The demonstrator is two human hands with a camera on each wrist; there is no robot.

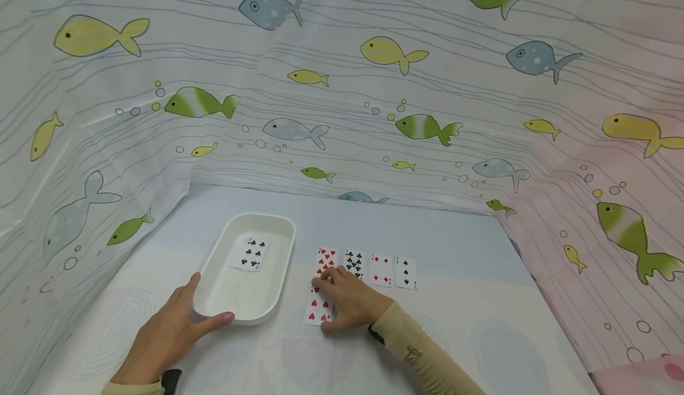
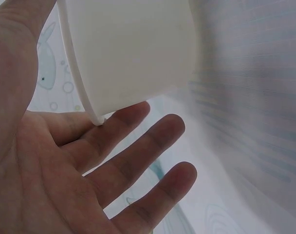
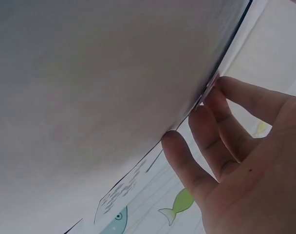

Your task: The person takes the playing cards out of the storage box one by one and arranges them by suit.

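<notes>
My left hand [image 1: 168, 329] rests at the near left corner of a white tray [image 1: 291, 246], its thumb along the near rim. In the left wrist view, the index fingertip touches the tray's outer wall [image 2: 133, 48] below the rim while the other fingers stretch out. A playing card of clubs [image 1: 251, 255] lies inside. My right hand [image 1: 350, 300] holds a hearts card [image 1: 317, 310], fingertips at its far end and thumb at its near end. Those fingers overlap the lower parts of another hearts card [image 1: 326, 257] and a clubs card [image 1: 354, 256] in a row.
Continuing the row to the right are a diamonds card [image 1: 382, 269] and the three of spades [image 1: 406, 273]. Everything stands on a pale patterned table cover [image 1: 497, 335]. A fish-printed sheet [image 1: 331, 98] encloses the table at the back and both sides.
</notes>
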